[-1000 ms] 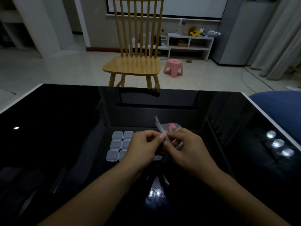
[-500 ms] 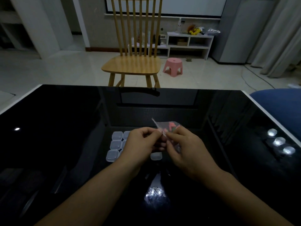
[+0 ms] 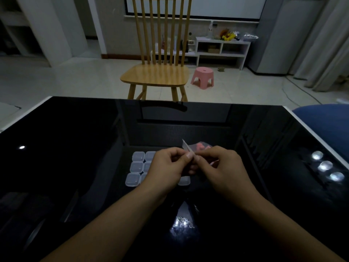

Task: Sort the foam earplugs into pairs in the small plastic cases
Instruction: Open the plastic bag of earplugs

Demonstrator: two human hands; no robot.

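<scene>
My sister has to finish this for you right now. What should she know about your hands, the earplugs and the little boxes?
Left hand and right hand both pinch the top edge of the small clear plastic bag, held above the glossy black table. The pink foam earplugs are inside it.
The small clear plastic cases lie in a cluster on the table under the left hand, lids closed.
Done: nothing sorted yet.
Left: open the bag, then put two earplugs into each case.

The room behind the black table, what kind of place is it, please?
Most likely a home living room: a wooden chair on a tiled floor, a small pink stool, and a low white shelf unit with toys on it under what looks like a projector screen.
</scene>
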